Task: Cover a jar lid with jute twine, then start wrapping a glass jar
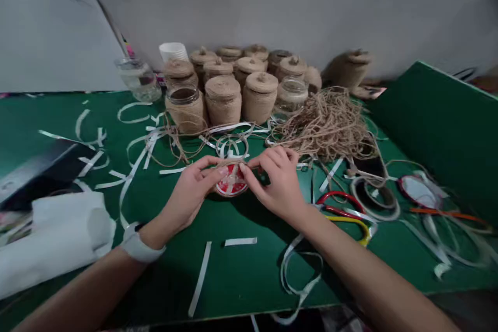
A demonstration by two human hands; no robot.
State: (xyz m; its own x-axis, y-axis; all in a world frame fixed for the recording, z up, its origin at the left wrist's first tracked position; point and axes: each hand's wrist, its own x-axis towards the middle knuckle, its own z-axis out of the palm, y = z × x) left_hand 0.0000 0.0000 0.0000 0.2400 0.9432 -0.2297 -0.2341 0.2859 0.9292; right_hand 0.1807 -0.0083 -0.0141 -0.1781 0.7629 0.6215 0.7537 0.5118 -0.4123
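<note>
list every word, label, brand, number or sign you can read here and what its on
No text can be read anywhere in this view.
Red disc: pale bands and patches, too blurred to tell if any is print.
Dark flat item at left: a pale smudge, unreadable.
Twine-wrapped jars: no legible lettering.

Dim, cool light falls softly across a green desk (pixel 233 280) and grey wall (pixel 272 5), with a dark shadow lying below the right hand (pixel 278 179). Wide-angle distortion stretches the forearms (pixel 361 264) toward the lower corners; blur smears the white roll (pixel 66 231) at left, and fine detail softens throughout.
</note>
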